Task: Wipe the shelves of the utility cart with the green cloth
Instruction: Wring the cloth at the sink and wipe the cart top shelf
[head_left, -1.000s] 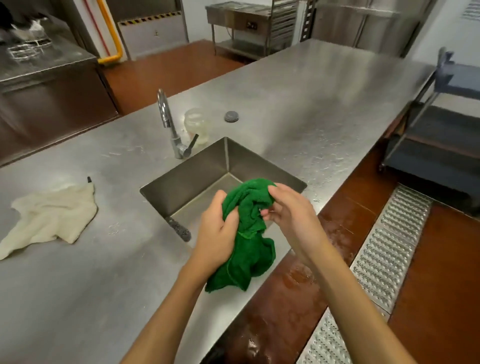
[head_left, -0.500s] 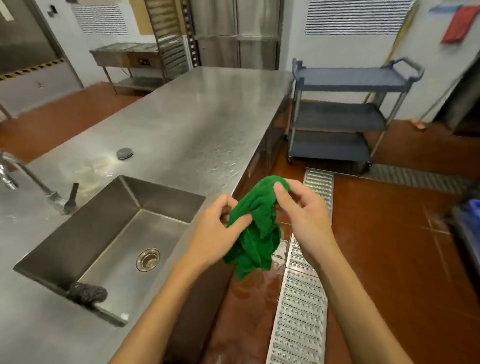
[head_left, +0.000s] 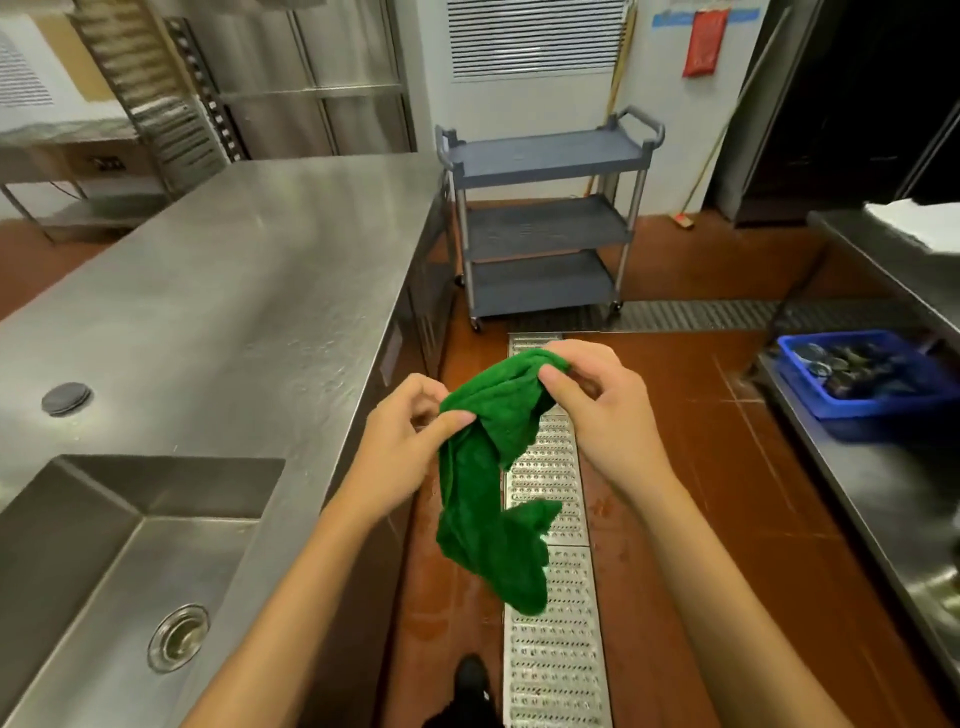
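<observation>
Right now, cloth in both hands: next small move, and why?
Probably step forward toward the utility cart. The left hand and right hand pinch the bunched top of the green cloth, but the cart stands ahead past the counter end, apparently out of reach.

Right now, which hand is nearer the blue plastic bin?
Right. The right hand hangs left of the blue plastic bin; the left hand is farther left, by the steel counter.

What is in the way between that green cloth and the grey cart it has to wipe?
Nothing visible. The left hand and right hand hold the green terry cloth; only red-brown floor with a flat metal drain grate lies between it and the grey three-shelf plastic cart.
</observation>
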